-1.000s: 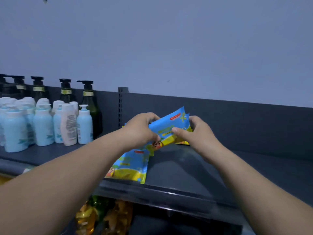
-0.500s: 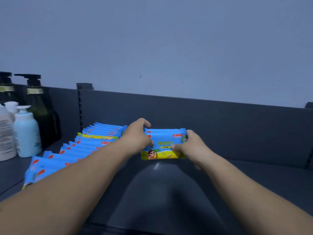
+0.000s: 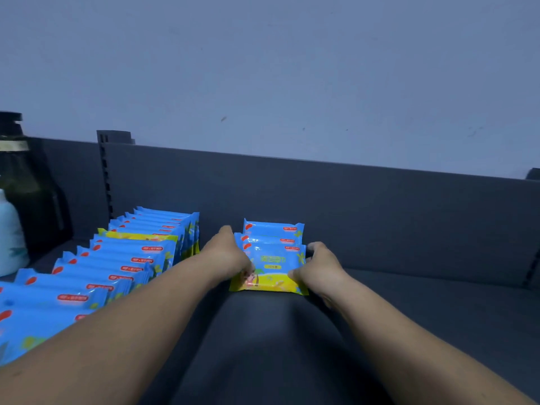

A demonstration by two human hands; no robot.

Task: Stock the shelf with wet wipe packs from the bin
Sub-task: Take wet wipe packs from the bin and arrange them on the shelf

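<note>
three packs (image 3: 271, 260) stand gripped at the ends by left hand (image 3: 226, 255) and right hand (image 3: 320, 266). released unevenly, they may topple.

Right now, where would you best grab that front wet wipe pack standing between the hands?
By its two short ends, from the front: the front pack stands on edge, other packs crowd its back, and the left hand and right hand pinch exactly there.

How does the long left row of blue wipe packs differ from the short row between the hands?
Long left row: many packs, running forward out of frame, untouched. Short row: three packs visible, back on the dark shelf, held by the left hand and right hand. Same printed packaging.
</note>
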